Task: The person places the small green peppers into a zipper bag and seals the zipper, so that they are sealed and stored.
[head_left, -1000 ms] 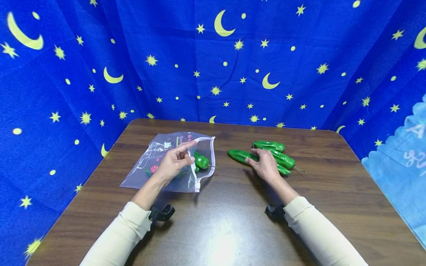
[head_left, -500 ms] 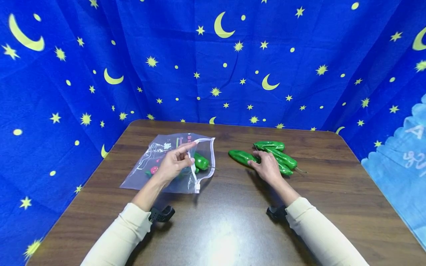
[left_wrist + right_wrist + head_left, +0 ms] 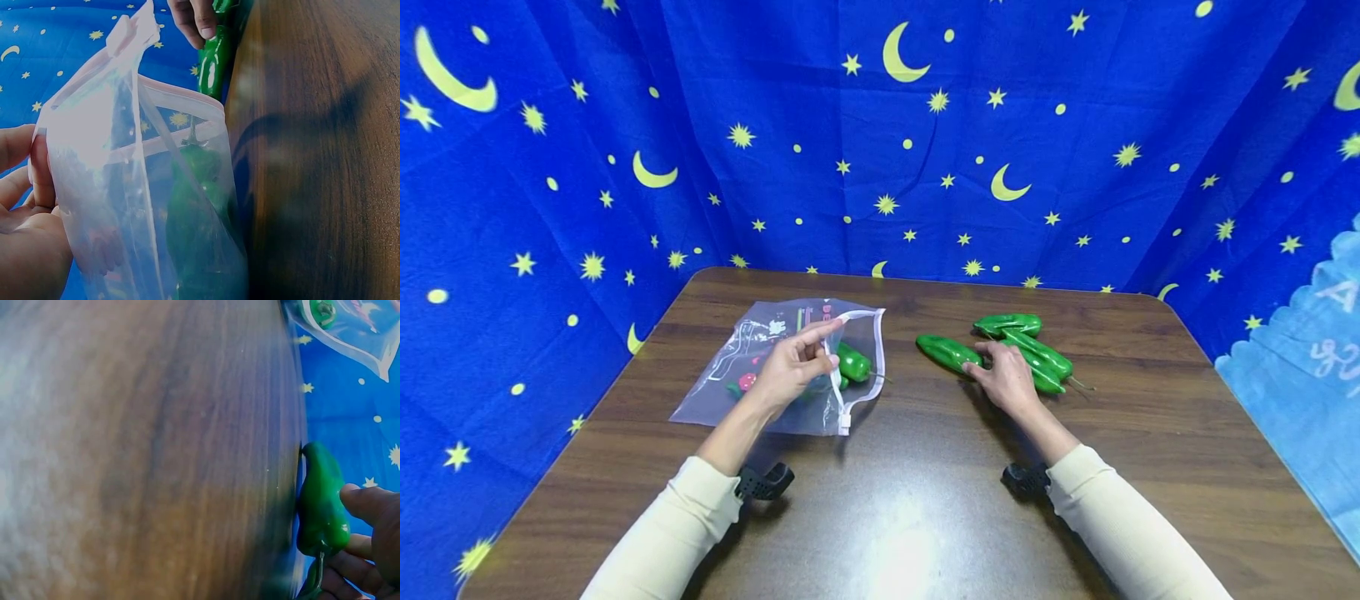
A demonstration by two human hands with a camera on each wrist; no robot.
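Item, landmark: clear zip bag (image 3: pixel 722 392), flat-lying on the table (image 3: pixel 1150 467), mouth facing right.

Item, left hand (image 3: pixel 786 367): fingers pinching the upper lip of the bag's mouth, raised, I judge, so the film does not collapse.

Item, right hand (image 3: pixel 1006 379): well apart from the bag, to its right. Thumb and fingers grasp one green pepper (image 3: pixel 944 352) near its stem end, which I read as leaving the tip free to lead. Pepper lies right of the bag, long axis roughly level, slanting slightly; tip toward the bag, stem away. Resting or barely lifted: I cannot tell.

Item, bagged pepper (image 3: pixel 853 362): just inside the bag's mouth, stem pointing outward.

Item, spare peppers (image 3: pixel 1037 354): grouped farther right of the bag; count partly hidden.
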